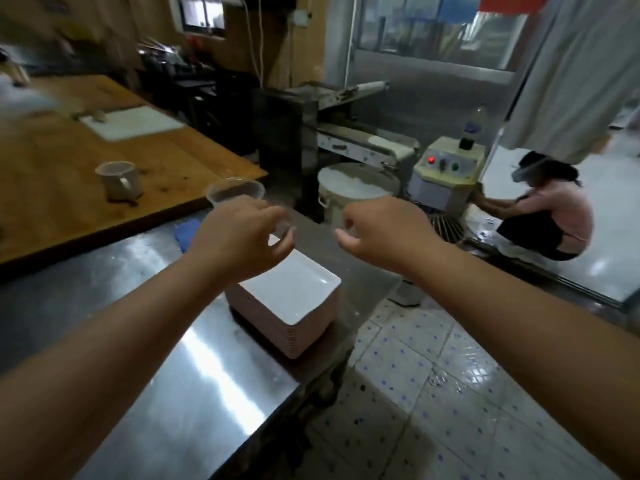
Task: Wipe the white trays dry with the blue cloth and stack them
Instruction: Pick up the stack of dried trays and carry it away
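Note:
A stack of several white trays (298,289) stands on the steel table (145,341) near its right edge. My left hand (242,237) hovers above the stack's far end, fingers curled round what looks like a clear plastic cup (235,192); the rim shows past my knuckles. My right hand (381,233) is raised to the right of the stack, over the floor, with fingers loosely curled and nothing in them. The blue cloth (187,232) lies on the steel table behind my left wrist, partly hidden.
A wooden table (69,174) to the left carries a white mug (119,183) and a white board (135,123). Beyond the steel table stand a white lidded bucket (356,192) and a mixer machine (446,174). A person (547,220) crouches at right on the wet tiled floor.

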